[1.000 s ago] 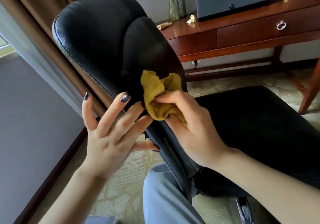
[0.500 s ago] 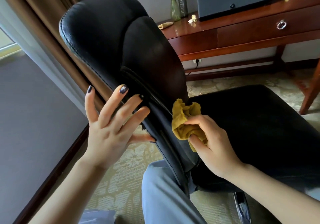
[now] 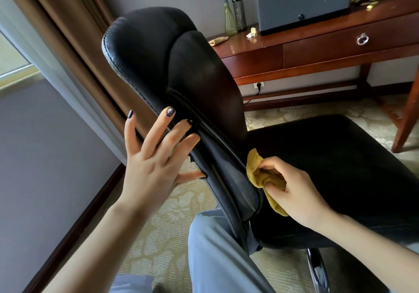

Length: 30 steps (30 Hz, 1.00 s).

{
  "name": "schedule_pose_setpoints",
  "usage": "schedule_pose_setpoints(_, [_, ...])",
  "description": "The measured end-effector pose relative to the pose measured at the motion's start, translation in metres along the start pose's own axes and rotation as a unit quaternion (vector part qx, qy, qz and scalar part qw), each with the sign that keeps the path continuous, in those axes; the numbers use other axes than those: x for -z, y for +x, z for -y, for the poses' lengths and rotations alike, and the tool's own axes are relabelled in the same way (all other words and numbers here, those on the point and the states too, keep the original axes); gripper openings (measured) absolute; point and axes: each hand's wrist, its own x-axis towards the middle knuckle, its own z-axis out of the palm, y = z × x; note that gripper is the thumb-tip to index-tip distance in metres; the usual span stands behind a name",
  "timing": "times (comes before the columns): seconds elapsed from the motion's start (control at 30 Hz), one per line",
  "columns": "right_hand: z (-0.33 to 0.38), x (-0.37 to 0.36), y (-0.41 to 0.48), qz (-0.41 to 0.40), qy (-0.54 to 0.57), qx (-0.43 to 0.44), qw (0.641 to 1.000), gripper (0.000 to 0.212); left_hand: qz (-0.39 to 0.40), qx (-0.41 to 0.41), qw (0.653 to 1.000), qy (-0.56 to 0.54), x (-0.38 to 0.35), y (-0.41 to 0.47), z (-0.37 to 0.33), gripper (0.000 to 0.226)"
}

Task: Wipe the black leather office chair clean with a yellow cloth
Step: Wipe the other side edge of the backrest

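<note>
Downward travel of the yellow cloth (image 3: 264,177) noted: a second ago it sits midway up the back, now it is low on the front face of the backrest (image 3: 204,84), just above the crease where the back meets the seat (image 3: 328,161). The right hand (image 3: 297,193) grasps it bunched, fingers and thumb curled round the wad, with a tail hanging below the palm. Bunching likely gives a thick pad to press into the leather. The black leather office chair (image 3: 147,34) stands side-on to the wearer, its backrest seen nearly edge-on. The left hand (image 3: 154,163) lies flat against the rear face of the backrest, fingers straight and spread, thumb touching the lower edge, grasping nothing; its position is unchanged over the second. Judgement: it braces the back so wiping pressure does not swing or roll the chair. A grey trouser leg (image 3: 222,254) sits under the backrest's lower end. Beyond are patterned carpet (image 3: 170,224), a brown curtain (image 3: 68,31) at left, and a wooden desk (image 3: 317,50) behind the chair, carrying a green spray bottle (image 3: 230,18) and a dark bottle (image 3: 240,13) side by side.
</note>
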Motion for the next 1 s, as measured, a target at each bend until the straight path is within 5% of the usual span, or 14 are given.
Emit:
schedule_pose_setpoints(0.13, [0.023,-0.003,-0.005,-0.073,0.060,0.019,0.995,0.052,0.029,-0.015,0.999,0.015,0.004,-0.003,0.004,0.066])
schedule_pose_setpoints(0.3, [0.078,-0.018,0.015,-0.090,0.098,0.153,0.979,0.043,0.021,-0.034,0.999,-0.003,0.007,-0.005,0.008,0.090])
schedule_pose_setpoints(0.5, [0.081,-0.068,0.030,-0.134,0.034,0.243,0.960,0.044,0.018,-0.021,0.995,-0.093,0.016,-0.005,0.011,0.090])
schedule_pose_setpoints(0.6, [0.061,-0.081,0.022,-0.148,0.004,0.239,0.960,0.048,0.051,-0.028,0.996,-0.067,0.018,-0.007,0.012,0.087])
schedule_pose_setpoints(0.77, [0.040,-0.081,0.009,-0.125,0.014,0.198,0.972,0.049,0.043,-0.051,0.997,-0.047,0.012,-0.004,0.010,0.050])
schedule_pose_setpoints(1.0, [0.019,-0.079,-0.006,-0.093,0.054,0.136,0.985,0.037,0.063,-0.094,0.994,0.001,0.019,0.003,0.012,0.045])
